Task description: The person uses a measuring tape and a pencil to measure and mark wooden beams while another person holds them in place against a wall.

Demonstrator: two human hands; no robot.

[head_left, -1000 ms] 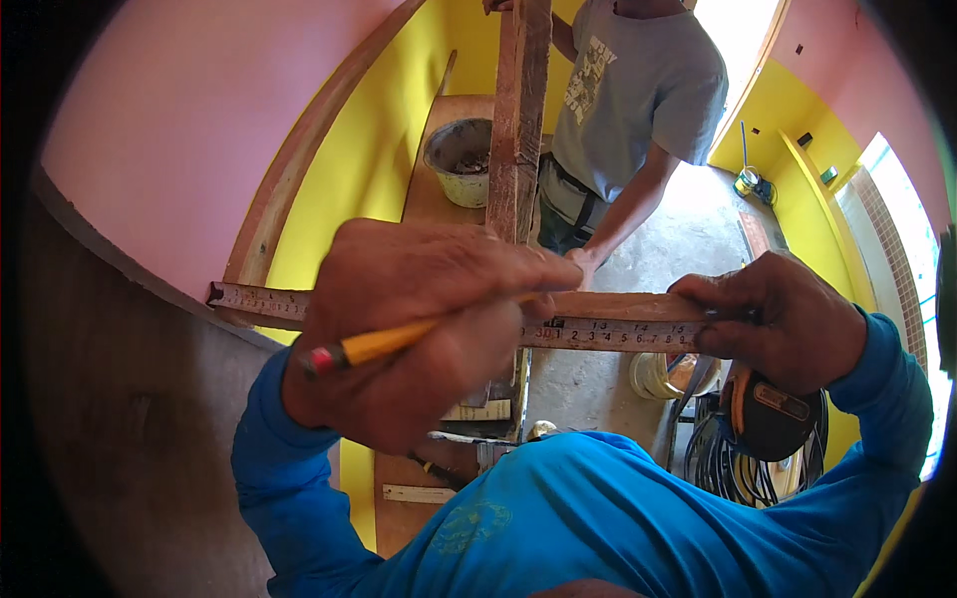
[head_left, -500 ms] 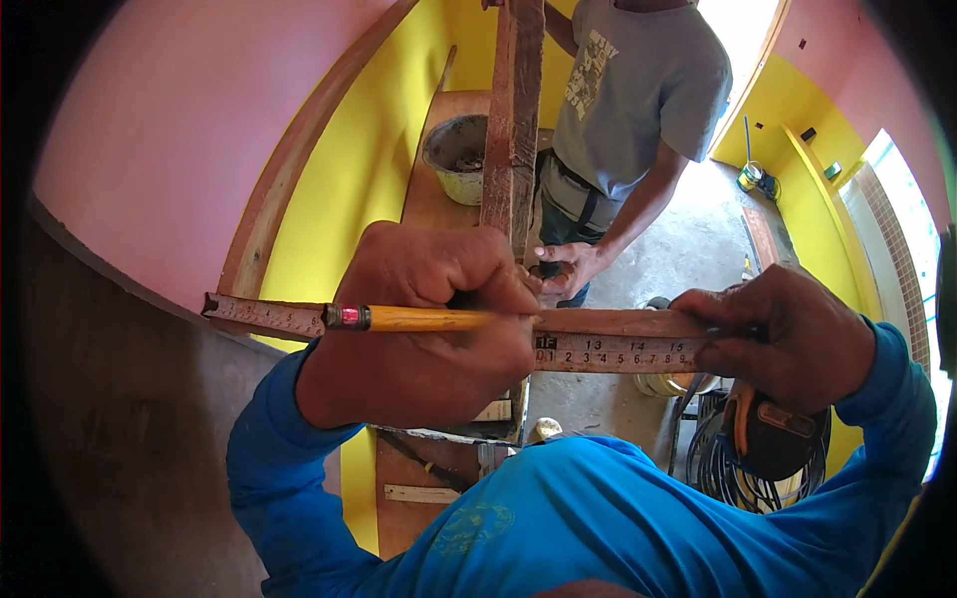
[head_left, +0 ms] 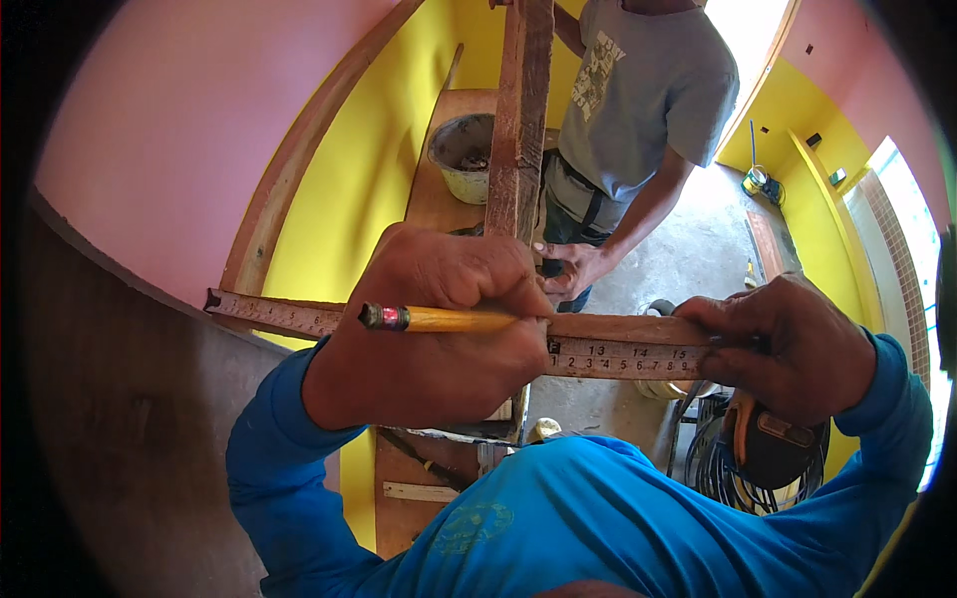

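Observation:
My left hand [head_left: 429, 334] is closed around a yellow pencil [head_left: 449, 320], its point at the wood near the hand's knuckles. My right hand [head_left: 793, 344] pinches the far end of a narrow wooden strip [head_left: 628, 327] together with a tape measure blade [head_left: 628, 361] laid along its near side. Both strip and blade run crosswise before my chest, passing behind my left hand and emerging at the left. Below my right hand hangs the black and orange tape measure case [head_left: 783, 439]. The pencil's tip is blurred and partly hidden by my fingers.
Beyond my hands stands a co-worker in a grey shirt [head_left: 648, 110], one hand by an upright timber [head_left: 518, 130]. A bucket [head_left: 464, 184] sits on a board behind it. Coiled black cable [head_left: 713, 448] lies at lower right. Yellow and pink walls flank both sides.
My left hand has shifted slightly right along the strip, and the pencil's back end has swung right and toward me. My right hand keeps its grip on the strip and blade.

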